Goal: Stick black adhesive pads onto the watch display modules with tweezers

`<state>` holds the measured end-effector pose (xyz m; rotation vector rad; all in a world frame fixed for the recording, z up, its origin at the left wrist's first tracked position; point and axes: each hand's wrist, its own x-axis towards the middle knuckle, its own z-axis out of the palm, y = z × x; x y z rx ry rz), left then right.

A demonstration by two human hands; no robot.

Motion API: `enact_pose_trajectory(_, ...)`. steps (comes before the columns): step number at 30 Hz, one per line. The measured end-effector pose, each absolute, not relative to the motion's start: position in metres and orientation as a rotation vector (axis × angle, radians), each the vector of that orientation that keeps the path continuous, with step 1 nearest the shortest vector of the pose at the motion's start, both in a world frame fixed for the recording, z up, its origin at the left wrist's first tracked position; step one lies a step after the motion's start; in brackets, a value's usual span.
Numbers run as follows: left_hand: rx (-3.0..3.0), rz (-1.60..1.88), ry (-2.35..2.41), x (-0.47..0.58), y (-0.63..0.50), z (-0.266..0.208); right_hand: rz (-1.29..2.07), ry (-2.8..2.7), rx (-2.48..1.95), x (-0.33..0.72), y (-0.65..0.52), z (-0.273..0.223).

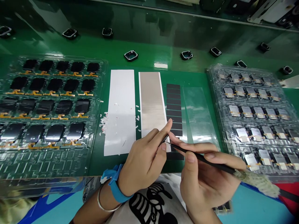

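My left hand (146, 155), with a blue wrist strap (116, 183) on its wrist, is closed in a pinch around a small thin dark piece (163, 139), mostly hidden by the fingers. My right hand (207, 174) grips black tweezers (210, 162), their rear part wrapped in pale fuzzy material. Their fine metal tip touches or nearly touches the dark piece between the left fingers. Just beyond both hands lies a sheet of black rectangular stickers (174, 105). A beige strip with white edges (152, 99) lies to its left, partly behind my left hand.
White paper (121, 115) with small scraps (104, 123) lies left of the beige strip. A clear film (201, 112) is on the right. Trays flank the work area: dark screens (54, 132) at left, silvery modules (257, 133) at right. Several watch frames (131, 55) stand along the back.
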<state>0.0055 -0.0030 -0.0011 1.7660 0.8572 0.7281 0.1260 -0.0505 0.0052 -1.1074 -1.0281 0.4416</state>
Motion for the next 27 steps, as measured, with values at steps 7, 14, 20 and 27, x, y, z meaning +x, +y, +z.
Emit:
enact_pose_trajectory(7,1.795,0.719,0.874,0.0051,-0.0037,-0.0017,0.399,-1.103,-1.09,0.128,-0.0505,0.0059)
enact_pose_trajectory(14,1.811,0.717,0.878,0.0052,-0.0025,-0.0001,0.415,-1.104,-1.1,0.1279,-0.0501,0.0072)
enact_pose_trajectory(20,1.97,0.709,0.933,0.0078,-0.0015,0.0003,0.488,-1.001,-1.102,0.1313,-0.0512,0.0072)
enact_pose_trajectory(27,2.053,0.664,0.957,0.0086,-0.0022,-0.0011,0.49,-1.108,-1.07,0.1317,-0.0521,0.009)
